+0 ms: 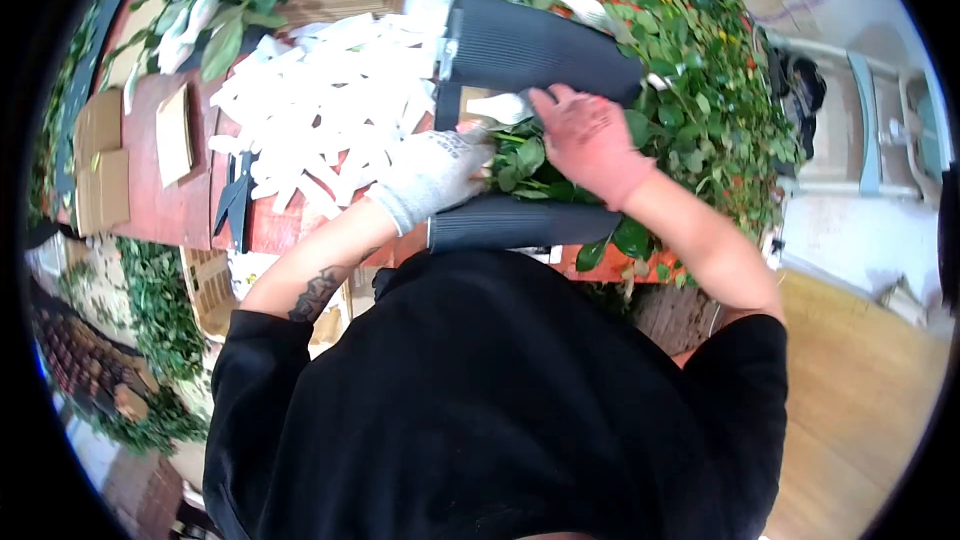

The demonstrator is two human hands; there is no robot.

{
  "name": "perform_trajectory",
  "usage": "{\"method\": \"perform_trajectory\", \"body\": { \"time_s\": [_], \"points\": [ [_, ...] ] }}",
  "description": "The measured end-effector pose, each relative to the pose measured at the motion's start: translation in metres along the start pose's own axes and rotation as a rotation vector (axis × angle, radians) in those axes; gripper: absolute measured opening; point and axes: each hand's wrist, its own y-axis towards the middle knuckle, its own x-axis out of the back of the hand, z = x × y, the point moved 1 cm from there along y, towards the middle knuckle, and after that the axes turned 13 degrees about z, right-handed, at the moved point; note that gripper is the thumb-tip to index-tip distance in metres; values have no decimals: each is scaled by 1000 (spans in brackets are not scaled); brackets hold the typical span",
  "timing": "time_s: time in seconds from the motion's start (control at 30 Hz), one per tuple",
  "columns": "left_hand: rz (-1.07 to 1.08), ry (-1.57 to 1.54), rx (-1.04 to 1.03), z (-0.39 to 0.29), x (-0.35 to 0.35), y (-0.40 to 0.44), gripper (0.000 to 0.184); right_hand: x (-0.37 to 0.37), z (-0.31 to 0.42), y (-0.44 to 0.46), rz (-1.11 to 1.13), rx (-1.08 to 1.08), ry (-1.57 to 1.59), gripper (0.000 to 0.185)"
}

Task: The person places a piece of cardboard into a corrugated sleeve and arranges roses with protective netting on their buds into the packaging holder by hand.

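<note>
Evidently, leafy stems (pixel 522 158) are framed on the worktop (pixel 165 215) between two gloved hands, with the left grip (pixel 432 168) covered in pale grey and the right grip (pixel 592 138) in pink. The stems are met by the left grip at its inner side, but its fingertips are hidden, so whether anything is clenched there cannot be told. The right grip is held over the leaves with fingers bent; whether a stem is grasped underneath cannot be told either. Between the two, close to the right fingertips, a white sleeve-like piece (pixel 505 108) is seen. Just beyond the right grip, a far ribbed panel (pixel 540 45) is set, and a near ribbed panel (pixel 525 223) is placed on the body side of both. Left of and beyond the left grip, white strips (pixel 330 90) are heaped; farther left, black scissors (pixel 235 202) are laid. To the right of the right grip, green foliage (pixel 715 90) is massed.
</note>
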Motion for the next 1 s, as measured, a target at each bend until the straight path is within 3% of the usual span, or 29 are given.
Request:
{"method": "perform_trajectory", "body": {
  "time_s": [0.1, 0.13, 0.23, 0.37, 0.5, 0.6, 0.7, 1.0],
  "points": [
    [-86, 1, -23, -1, 2, -5, 30, -43, -4, 25, 15, -10, 27, 45],
    [92, 22, 53, -3, 6, -3, 30, -48, -8, 28, -19, 6, 17, 45],
    [138, 46, 89, -5, 8, -3, 30, -65, -18, 30, -44, 45, 19, 45],
    [-4, 26, 29, -2, 2, -3, 36, -83, -22, 32, -131, 20, 45, 44],
    [-81, -46, -68, 0, 7, -6, 35, -86, -18, 27, 56, -112, 24, 44],
    [-507, -124, -12, 19, 21, 3, 26, -88, -19, 28, 28, -47, -62, 39],
    [-387, -138, 150, 26, 19, 12, 22, -91, -18, 25, 27, -47, -84, 41],
    [-452, -153, 229, 39, 10, 8, 13, -89, -18, 22, -31, -92, 68, 34]
  ]
}}
